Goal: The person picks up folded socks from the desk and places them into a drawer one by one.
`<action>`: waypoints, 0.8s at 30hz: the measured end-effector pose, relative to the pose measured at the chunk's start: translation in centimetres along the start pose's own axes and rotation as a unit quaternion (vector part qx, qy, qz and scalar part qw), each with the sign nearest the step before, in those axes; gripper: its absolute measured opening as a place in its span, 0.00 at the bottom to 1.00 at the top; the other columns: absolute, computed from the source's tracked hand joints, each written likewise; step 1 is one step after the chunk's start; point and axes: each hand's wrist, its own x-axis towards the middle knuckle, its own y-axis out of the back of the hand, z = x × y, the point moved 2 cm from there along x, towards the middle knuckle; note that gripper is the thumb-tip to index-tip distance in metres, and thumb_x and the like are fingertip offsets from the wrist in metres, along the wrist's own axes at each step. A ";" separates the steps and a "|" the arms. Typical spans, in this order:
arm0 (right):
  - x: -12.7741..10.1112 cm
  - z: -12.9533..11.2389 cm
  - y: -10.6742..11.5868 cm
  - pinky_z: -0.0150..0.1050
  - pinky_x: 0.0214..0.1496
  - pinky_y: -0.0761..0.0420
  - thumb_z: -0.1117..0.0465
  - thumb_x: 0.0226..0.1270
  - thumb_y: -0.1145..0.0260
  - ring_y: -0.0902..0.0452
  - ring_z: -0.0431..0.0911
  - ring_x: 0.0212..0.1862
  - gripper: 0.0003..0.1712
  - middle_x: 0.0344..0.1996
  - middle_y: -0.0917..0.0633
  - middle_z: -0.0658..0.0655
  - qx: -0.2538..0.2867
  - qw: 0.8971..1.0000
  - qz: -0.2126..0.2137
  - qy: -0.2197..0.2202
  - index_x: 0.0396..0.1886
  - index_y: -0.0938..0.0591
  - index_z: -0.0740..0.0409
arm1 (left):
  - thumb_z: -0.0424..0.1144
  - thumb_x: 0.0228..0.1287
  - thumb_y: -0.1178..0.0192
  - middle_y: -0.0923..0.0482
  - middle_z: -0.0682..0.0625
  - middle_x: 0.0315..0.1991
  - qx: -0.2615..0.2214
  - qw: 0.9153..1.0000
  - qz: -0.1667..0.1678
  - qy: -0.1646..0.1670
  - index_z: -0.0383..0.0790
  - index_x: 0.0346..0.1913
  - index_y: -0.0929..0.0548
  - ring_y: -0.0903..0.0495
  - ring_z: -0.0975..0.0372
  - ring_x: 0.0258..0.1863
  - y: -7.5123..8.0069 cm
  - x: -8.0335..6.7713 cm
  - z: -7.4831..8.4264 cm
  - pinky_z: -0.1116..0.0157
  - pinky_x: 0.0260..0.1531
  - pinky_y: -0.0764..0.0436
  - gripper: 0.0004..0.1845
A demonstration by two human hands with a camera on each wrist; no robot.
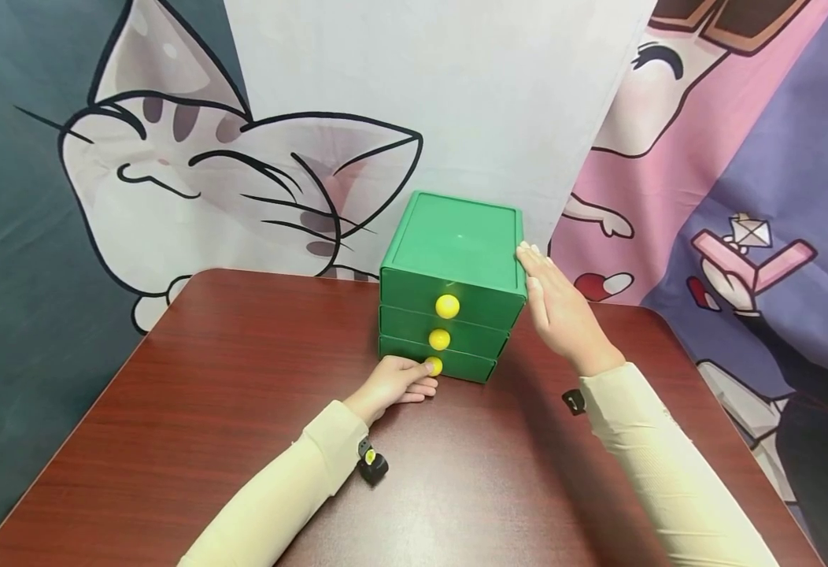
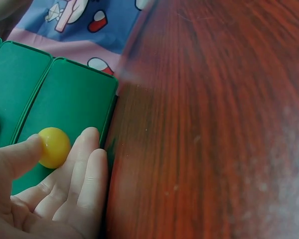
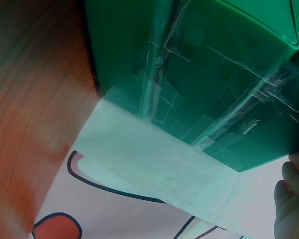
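Observation:
A green cabinet (image 1: 456, 236) of stacked drawers stands at the back of the table, each drawer front bearing a round yellow knob. My left hand (image 1: 394, 386) pinches the lowest knob (image 2: 55, 148), thumb on one side and fingers on the other. The bottom drawer front (image 2: 72, 99) sits flush with the ones above. My right hand (image 1: 563, 311) lies with straight fingers against the cabinet's upper right side; in the right wrist view only its fingertips (image 3: 295, 199) show, at the cabinet's edge.
The reddish-brown wooden table (image 1: 173, 425) reaches toward me from the cabinet. Behind it hangs a cloth backdrop (image 1: 442, 79) with cartoon animals. Clear tape (image 3: 229, 119) runs along the cabinet's side. Small black cameras (image 1: 373, 466) are strapped at both wrists.

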 end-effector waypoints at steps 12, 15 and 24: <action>-0.2 0.0 0.0 0.43 0.80 0.52 0.61 0.83 0.60 0.43 0.62 0.77 0.28 0.75 0.35 0.67 0.005 1.000 0.007 -0.003 0.75 0.37 0.70 | 0.41 0.77 0.44 0.13 0.37 0.41 0.051 0.998 0.009 -0.026 0.24 0.51 0.17 0.11 0.56 0.36 -0.2 -0.3 -0.2 0.62 0.38 0.13 0.19; -0.4 -0.1 -0.2 0.43 0.80 0.52 0.61 0.83 0.60 0.45 0.60 0.77 0.28 0.75 0.35 0.67 0.013 1.000 0.005 -0.008 0.76 0.37 0.69 | 0.42 0.78 0.46 0.13 0.37 0.41 0.073 0.997 0.006 -0.037 0.24 0.50 0.18 0.11 0.54 0.38 0.0 -0.9 -0.2 0.61 0.38 0.13 0.20; -1.5 1.9 -0.4 0.50 0.79 0.47 0.64 0.78 0.46 0.44 0.60 0.77 0.27 0.73 0.31 0.65 0.020 1.000 0.003 -0.021 0.74 0.31 0.63 | 0.39 0.79 0.49 0.14 0.42 0.44 0.173 0.982 -0.046 -0.053 0.29 0.55 0.18 0.12 0.55 0.43 3.8 -3.0 0.5 0.59 0.42 0.15 0.17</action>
